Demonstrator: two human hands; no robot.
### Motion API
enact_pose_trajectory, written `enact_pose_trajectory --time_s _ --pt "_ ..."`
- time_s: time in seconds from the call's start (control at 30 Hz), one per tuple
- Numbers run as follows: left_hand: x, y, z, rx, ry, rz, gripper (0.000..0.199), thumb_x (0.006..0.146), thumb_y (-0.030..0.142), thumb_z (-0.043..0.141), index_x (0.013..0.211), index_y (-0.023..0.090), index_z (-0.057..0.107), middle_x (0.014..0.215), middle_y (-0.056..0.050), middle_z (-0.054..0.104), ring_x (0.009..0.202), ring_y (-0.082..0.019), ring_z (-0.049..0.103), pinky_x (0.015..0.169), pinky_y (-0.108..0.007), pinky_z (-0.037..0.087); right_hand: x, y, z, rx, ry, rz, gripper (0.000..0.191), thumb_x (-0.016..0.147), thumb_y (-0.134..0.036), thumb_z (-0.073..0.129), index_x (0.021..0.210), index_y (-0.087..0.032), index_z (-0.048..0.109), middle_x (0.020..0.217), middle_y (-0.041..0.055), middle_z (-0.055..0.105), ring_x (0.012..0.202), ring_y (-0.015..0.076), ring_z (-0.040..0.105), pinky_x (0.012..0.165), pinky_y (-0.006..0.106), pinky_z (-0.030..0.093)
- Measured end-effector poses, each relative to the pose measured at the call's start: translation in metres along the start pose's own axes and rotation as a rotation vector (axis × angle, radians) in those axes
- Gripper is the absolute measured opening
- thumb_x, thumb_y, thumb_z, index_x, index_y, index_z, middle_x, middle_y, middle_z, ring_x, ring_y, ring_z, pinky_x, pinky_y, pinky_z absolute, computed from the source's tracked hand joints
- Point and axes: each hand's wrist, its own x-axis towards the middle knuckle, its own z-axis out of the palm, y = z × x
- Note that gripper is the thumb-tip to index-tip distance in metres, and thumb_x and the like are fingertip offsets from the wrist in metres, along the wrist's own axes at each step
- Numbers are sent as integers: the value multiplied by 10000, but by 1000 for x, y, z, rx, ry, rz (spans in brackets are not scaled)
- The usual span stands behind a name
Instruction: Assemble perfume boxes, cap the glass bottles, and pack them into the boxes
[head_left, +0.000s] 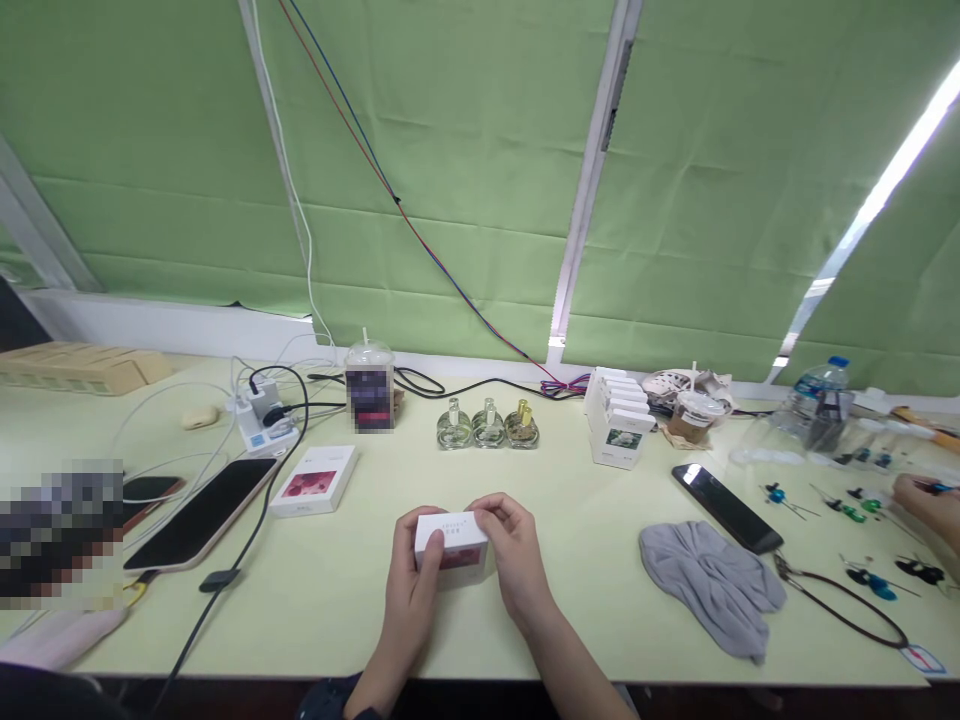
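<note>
Between my two hands is a small white perfume box with a red flower picture on its side. My left hand is wrapped round its left side, thumb on the top face. The fingers of my right hand are closed at its upper right corner. A similar white box with a red picture lies to the left. Beyond my hands stand several glass perfume bottles in a group. Several white boxes stand in a row to the right.
At left lie a phone, a power strip and loose cables. A drink cup stands at the back. To the right are a grey cloth, another phone and small coloured parts. Another person's hand is at the right edge.
</note>
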Motion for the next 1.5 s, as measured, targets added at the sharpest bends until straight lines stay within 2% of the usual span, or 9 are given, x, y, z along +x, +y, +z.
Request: enact_pose_trajectory --time_s 0.23,0.53,0.8,0.97,1.17,1.27,1.33,1.4,1.5 --pt "2 13 0 -66 -16 -93 321 802 497 558 954 215 536 933 -39 612 813 -205 617 680 -300 544 -2 4 2 31 49 -7 104 681 -266 647 699 -164 641 692 20 650 670 151 568 629 253 445" --pt "7 25 3 -49 -1 -221 239 726 430 555 815 207 547 720 -10 635 677 -208 619 590 -298 520 -5 9 3 15 82 -20 154 696 -319 665 733 -169 657 725 31 654 697 166 573 642 270 439" --pt "8 25 9 -61 42 -277 239 710 434 580 754 207 519 646 13 597 620 -183 583 561 -274 485 -6 8 9 17 95 -29 119 665 -256 644 719 -189 562 710 2 608 678 150 551 619 261 432" --pt "9 25 12 -33 78 -267 255 732 453 585 736 210 505 678 18 575 656 -174 564 601 -263 465 -5 10 17 0 128 -48 178 645 -218 651 716 -215 488 693 -20 573 664 144 535 603 255 431" --pt "9 27 13 -1 83 -218 260 832 441 444 697 220 472 647 19 523 636 -171 526 579 -252 432 -4 13 18 -26 118 -67 178 682 -261 638 737 -222 473 728 -12 557 690 153 527 618 261 431" --pt "6 26 12 4 87 -176 312 878 474 379 745 221 503 687 5 532 648 -179 531 584 -265 446 -6 13 17 -19 109 -96 171 714 -285 625 744 -226 468 739 -11 549 702 152 520 630 257 428" --pt "3 22 10 23 98 -112 360 898 518 345 828 219 535 784 -14 569 713 -187 554 637 -281 470 -7 13 17 -16 104 -107 161 735 -293 617 763 -230 471 747 -13 540 694 150 512 617 249 422" --pt "0 15 6 50 79 -34 402 894 562 351 925 216 554 913 -43 593 849 -205 578 755 -312 488 -8 14 16 -8 92 -110 152 758 -304 611 785 -232 480 753 -15 528 679 146 504 598 244 417" --pt "-4 2 -2 83 -16 32 449 859 599 422 1027 206 562 1046 -81 600 1014 -235 572 889 -357 472 -10 17 13 5 57 -127 169 795 -353 610 795 -228 496 746 -17 509 670 142 500 597 244 424"
